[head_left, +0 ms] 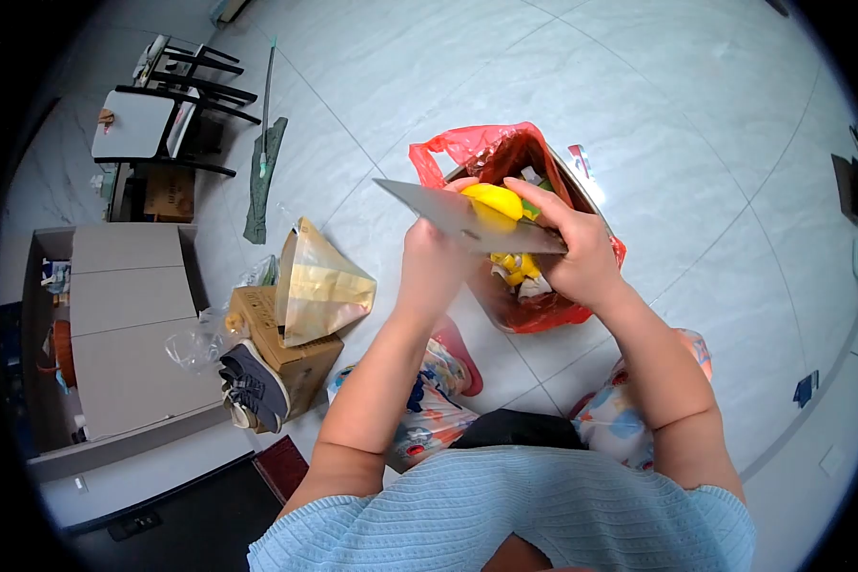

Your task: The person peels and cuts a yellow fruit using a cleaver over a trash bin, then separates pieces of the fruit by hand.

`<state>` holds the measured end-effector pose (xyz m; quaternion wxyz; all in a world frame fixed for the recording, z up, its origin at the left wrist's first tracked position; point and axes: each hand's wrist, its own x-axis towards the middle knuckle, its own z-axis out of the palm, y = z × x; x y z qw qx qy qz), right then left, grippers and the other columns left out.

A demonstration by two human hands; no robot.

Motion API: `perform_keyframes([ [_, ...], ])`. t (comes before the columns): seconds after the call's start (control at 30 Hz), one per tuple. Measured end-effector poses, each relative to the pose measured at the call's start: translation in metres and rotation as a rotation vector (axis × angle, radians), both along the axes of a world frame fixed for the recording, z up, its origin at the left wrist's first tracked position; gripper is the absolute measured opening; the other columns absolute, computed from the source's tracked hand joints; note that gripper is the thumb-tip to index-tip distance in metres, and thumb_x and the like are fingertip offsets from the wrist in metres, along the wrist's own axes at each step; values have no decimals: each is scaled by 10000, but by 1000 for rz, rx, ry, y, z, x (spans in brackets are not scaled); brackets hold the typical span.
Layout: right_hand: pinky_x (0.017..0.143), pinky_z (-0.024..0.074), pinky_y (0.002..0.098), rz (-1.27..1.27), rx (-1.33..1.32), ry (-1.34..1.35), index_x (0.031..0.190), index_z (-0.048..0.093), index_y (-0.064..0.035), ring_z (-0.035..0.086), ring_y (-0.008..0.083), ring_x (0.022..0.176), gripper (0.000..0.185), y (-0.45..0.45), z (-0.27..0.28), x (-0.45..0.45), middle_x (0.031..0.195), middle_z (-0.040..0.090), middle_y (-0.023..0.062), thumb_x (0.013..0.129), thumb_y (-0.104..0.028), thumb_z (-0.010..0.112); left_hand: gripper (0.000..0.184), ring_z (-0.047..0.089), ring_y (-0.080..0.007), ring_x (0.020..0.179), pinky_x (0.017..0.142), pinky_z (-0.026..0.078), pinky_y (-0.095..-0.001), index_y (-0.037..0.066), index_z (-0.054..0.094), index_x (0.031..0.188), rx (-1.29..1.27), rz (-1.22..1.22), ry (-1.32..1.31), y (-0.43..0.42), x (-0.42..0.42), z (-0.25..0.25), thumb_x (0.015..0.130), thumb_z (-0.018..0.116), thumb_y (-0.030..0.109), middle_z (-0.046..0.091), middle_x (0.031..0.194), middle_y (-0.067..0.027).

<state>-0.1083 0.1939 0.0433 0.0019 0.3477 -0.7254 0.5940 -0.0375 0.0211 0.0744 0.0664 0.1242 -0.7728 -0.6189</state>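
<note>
A broad grey knife blade (467, 227) lies slantwise between my hands, its pointed end to the left and its other end at my right hand (582, 253). The fingers of my right hand are closed round that end, the handle hidden, and its thumb reaches to a yellow fruit (494, 199). Behind the blade, my left hand (433, 262) is blurred and partly covered; a fingertip shows at the fruit's left side. Both hands are above a bin lined with a red plastic bag (467, 143). Yellow peels (515, 270) and white scraps lie inside it.
To the left stand a cardboard box (310, 372) with dark shoes (257, 386) and a paper bag (324, 286). Farther left are a grey cabinet (129, 296) and stacked chairs (133, 124). A folded green umbrella-like item (262, 191) lies on the tiled floor.
</note>
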Motion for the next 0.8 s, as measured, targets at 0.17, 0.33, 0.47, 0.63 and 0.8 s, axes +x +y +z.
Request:
perform_keyframes([
  [0.17, 634, 513, 340, 91, 17, -190, 1348, 563, -166, 673, 241, 707, 689, 5, -1, -4, 881, 685, 160, 715, 107, 582, 592, 561, -150, 1123, 979, 448, -296, -4, 481, 1348, 303, -17, -61, -4, -2, 3, 775, 629, -17, 580, 1202, -64],
  [0.33, 707, 529, 325, 161, 21, -436, 1356, 557, -120, 681, 165, 814, 638, 9, -1, -5, 942, 689, 155, 762, 112, 547, 638, 532, -178, 1212, 1018, 431, -314, -37, 442, 1363, 403, -76, -81, -8, -3, 2, 766, 626, 91, 535, 1300, -95],
  [0.47, 887, 508, 302, 214, -135, -498, 1349, 540, -41, 640, 167, 1038, 575, 12, 8, -6, 1172, 655, 134, 796, 115, 544, 632, 524, -204, 1239, 1060, 421, -338, -41, 420, 1372, 441, -88, -111, -11, -4, -1, 786, 620, 88, 524, 1324, -111],
  [0.63, 768, 520, 298, 142, -170, -445, 1152, 626, 1, 650, 154, 851, 331, 17, -3, -7, 957, 686, 79, 835, 71, 559, 621, 516, -253, 1262, 1134, 376, -397, -41, 401, 1374, 573, -23, -99, -10, -11, 8, 826, 643, 119, 519, 1335, -149],
  [0.8, 677, 492, 281, 16, -256, -665, 831, 612, 25, 608, 122, 703, 56, 16, -5, -13, 733, 642, 48, 854, -6, 572, 672, 523, -329, 1254, 1105, 405, -433, -38, 386, 1379, 465, -46, 151, 18, -1, 51, 839, 694, 216, 515, 1338, -179],
])
